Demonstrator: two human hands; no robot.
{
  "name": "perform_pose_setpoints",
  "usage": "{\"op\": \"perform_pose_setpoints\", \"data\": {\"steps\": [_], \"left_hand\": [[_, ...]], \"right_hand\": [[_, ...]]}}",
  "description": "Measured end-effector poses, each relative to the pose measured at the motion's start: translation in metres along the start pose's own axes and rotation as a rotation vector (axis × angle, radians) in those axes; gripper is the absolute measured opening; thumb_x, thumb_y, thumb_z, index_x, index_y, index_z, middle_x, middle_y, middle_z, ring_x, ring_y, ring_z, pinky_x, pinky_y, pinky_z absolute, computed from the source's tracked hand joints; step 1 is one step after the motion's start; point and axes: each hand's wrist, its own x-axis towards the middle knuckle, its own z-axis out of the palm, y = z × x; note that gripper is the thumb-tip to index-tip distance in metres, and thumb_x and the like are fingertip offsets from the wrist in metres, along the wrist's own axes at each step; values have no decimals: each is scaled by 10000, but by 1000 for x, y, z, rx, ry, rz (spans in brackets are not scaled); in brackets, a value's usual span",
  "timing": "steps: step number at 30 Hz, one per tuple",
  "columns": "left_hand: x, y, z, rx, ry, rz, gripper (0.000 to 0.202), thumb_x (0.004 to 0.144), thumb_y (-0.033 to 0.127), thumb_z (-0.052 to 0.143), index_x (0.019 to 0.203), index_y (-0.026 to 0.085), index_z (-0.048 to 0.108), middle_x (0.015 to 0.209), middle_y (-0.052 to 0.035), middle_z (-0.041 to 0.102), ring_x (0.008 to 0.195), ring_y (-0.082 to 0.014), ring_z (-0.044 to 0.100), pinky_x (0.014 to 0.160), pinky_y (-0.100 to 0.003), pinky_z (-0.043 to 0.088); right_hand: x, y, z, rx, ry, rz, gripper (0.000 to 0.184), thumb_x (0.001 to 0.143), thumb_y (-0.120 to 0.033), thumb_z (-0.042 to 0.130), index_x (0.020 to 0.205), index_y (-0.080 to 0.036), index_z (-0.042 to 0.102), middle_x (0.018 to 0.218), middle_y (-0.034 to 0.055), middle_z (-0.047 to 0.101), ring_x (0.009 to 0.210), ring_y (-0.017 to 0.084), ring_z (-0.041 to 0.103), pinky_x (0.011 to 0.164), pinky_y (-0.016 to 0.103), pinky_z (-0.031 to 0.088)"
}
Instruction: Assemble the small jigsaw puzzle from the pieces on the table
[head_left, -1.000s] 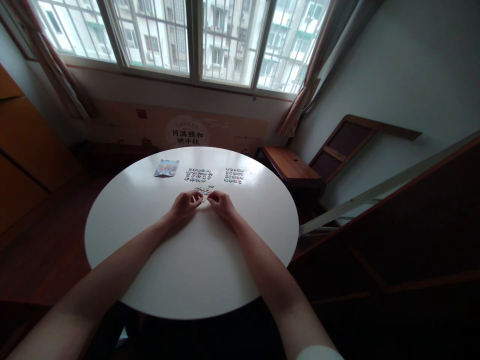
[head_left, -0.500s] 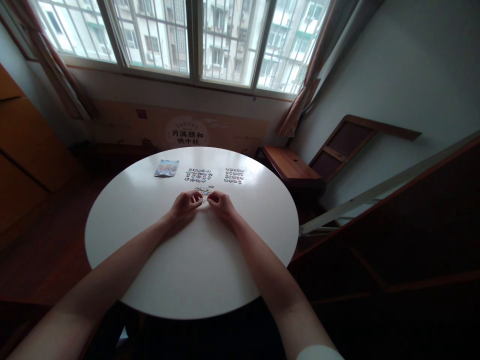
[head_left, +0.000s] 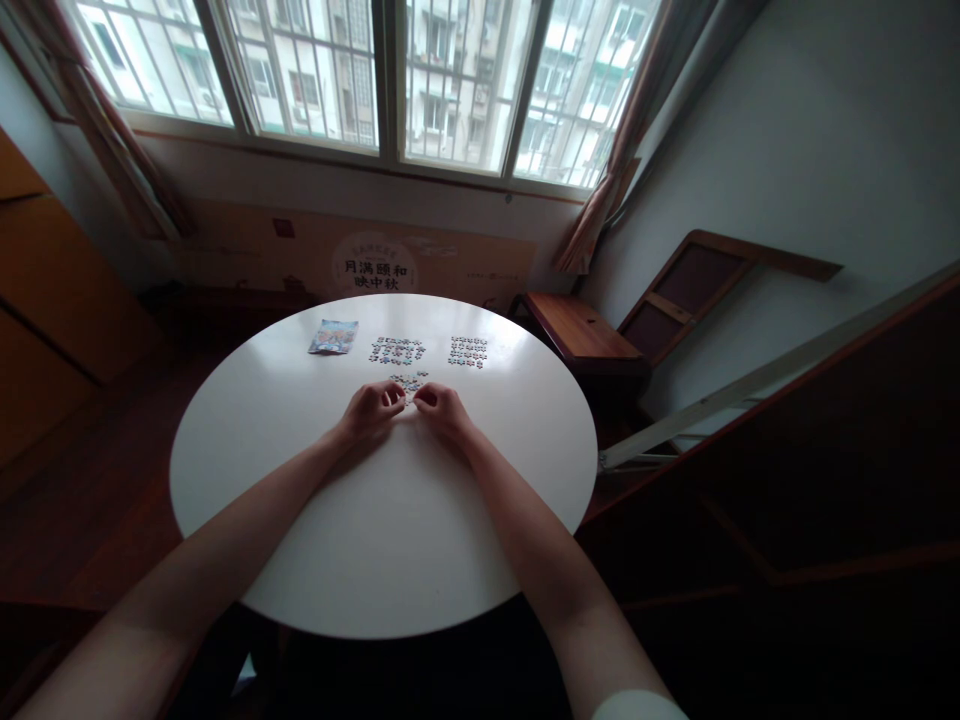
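Small jigsaw puzzle pieces [head_left: 409, 381] lie in a loose pile on the white round table [head_left: 375, 540], just beyond my fingertips. My left hand [head_left: 373, 405] rests at the near left side of the pile, its fingers curled into a pinch. Facing it from the right, my right hand [head_left: 441, 408] is pinched in the same way. Between the two hands a few pieces show at the pile's near edge. Whatever the fingertips hold is too small to make out.
Behind the pile, more puzzle pieces [head_left: 397, 350] are spread in loose rows. To their right stands a neater grid of pieces [head_left: 468, 351]. A colourful printed packet [head_left: 334, 337] lies at the back left. A wooden bench [head_left: 581, 325] is beyond the table's right rim.
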Motion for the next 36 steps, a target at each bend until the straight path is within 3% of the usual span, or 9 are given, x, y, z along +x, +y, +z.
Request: {"op": "perform_pose_setpoints", "data": {"steps": [36], "left_hand": [[2, -3, 3, -2, 17, -5, 263, 840, 407, 540, 850, 170, 654, 640, -9, 638, 540, -134, 571, 536, -225, 427]], "right_hand": [[1, 2, 0, 9, 14, 22, 100, 794, -190, 582, 815, -158, 674, 765, 22, 674, 685, 126, 582, 683, 235, 441]]}}
